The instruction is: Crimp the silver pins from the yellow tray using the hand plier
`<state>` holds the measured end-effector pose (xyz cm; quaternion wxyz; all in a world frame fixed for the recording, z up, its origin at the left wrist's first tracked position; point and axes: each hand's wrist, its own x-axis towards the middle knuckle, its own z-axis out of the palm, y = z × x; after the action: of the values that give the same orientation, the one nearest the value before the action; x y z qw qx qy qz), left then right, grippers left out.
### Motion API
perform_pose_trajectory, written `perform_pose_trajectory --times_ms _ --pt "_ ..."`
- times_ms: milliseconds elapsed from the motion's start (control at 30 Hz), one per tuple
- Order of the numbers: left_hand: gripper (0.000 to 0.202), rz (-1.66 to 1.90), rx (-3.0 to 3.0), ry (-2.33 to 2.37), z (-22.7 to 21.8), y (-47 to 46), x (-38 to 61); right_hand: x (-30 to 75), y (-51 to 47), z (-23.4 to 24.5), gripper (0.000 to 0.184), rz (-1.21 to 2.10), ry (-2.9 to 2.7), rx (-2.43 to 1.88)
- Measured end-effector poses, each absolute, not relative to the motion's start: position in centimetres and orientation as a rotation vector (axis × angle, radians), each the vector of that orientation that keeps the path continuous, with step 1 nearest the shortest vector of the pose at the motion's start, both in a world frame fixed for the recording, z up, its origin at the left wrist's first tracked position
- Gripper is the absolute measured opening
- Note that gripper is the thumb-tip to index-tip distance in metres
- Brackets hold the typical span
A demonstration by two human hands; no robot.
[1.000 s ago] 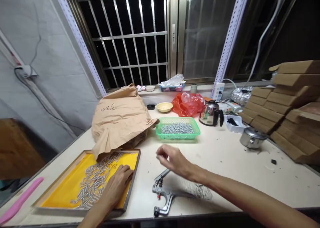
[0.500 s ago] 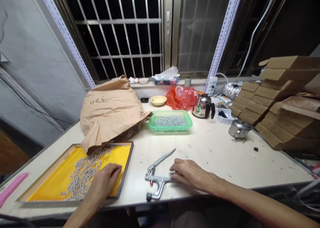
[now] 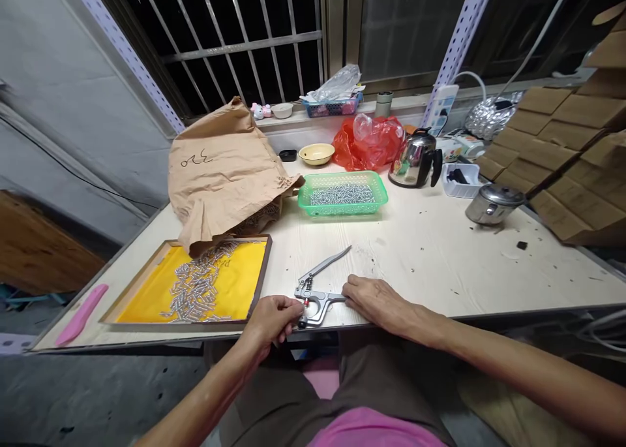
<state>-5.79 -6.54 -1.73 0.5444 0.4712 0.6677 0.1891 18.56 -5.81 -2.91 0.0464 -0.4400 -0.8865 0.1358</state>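
Observation:
A metal hand press tool [image 3: 317, 289] lies at the table's front edge with its upper lever raised. My right hand [image 3: 374, 299] rests on its lower handle, fingers curled over it. My left hand [image 3: 272, 318] is pinched together at the tool's jaw; what it holds, if anything, is too small to make out. To the left lies a yellow tray [image 3: 244, 284] with several small silver metal pieces [image 3: 195, 287] on it.
A brown paper sack [image 3: 222, 169] slumps over the tray's far end. A green basket [image 3: 342, 194] of metal pieces, a yellow bowl [image 3: 316, 153], red bag [image 3: 366, 143], kettle [image 3: 415, 160], steel pot [image 3: 491, 204] and stacked cardboard boxes [image 3: 557, 140] stand beyond. A pink strip [image 3: 81, 305] lies far left.
My left hand left the yellow tray and came to the tool's jaw. My right hand came down from above the table onto the tool's handle. The view has pulled back and tilted down.

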Motion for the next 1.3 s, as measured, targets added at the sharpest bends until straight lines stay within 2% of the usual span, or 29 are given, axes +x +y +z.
perform_pose_trajectory --times_ms 267,633,900,967,1067,1133,1200,1300 --pt "0.046 0.351 1.068 1.569 -1.1 -6.1 -5.1 18.7 -6.0 -3.7 0.016 0.39 -2.68 -1.341" --pt "0.034 0.158 1.074 1.567 -0.5 -4.8 -4.8 18.9 -6.2 -4.5 0.012 0.385 -2.658 -1.323" --pt "0.039 0.091 1.097 1.546 -0.6 -4.8 -5.1 19.1 -6.0 -3.7 0.016 0.428 -2.648 -1.31" --pt "0.04 0.097 1.1 1.543 -0.9 -4.8 -5.2 19.3 -5.1 -3.1 0.026 0.392 -2.639 -1.272" --pt "0.041 0.103 1.11 1.541 -1.1 -4.8 -5.3 19.6 -2.9 -2.5 0.074 0.35 -2.646 -1.242" --pt "0.043 0.097 1.11 1.547 -1.1 -4.9 -5.4 19.5 -1.2 -2.2 0.097 0.385 -2.716 -1.206" --pt "0.043 0.096 1.102 1.556 -1.1 -5.0 -5.4 19.3 0.0 -2.1 0.101 0.409 -2.787 -1.16" --pt "0.044 0.105 1.086 1.564 -1.3 -5.1 -5.4 18.8 0.5 -1.9 0.096 0.362 -2.806 -1.171"
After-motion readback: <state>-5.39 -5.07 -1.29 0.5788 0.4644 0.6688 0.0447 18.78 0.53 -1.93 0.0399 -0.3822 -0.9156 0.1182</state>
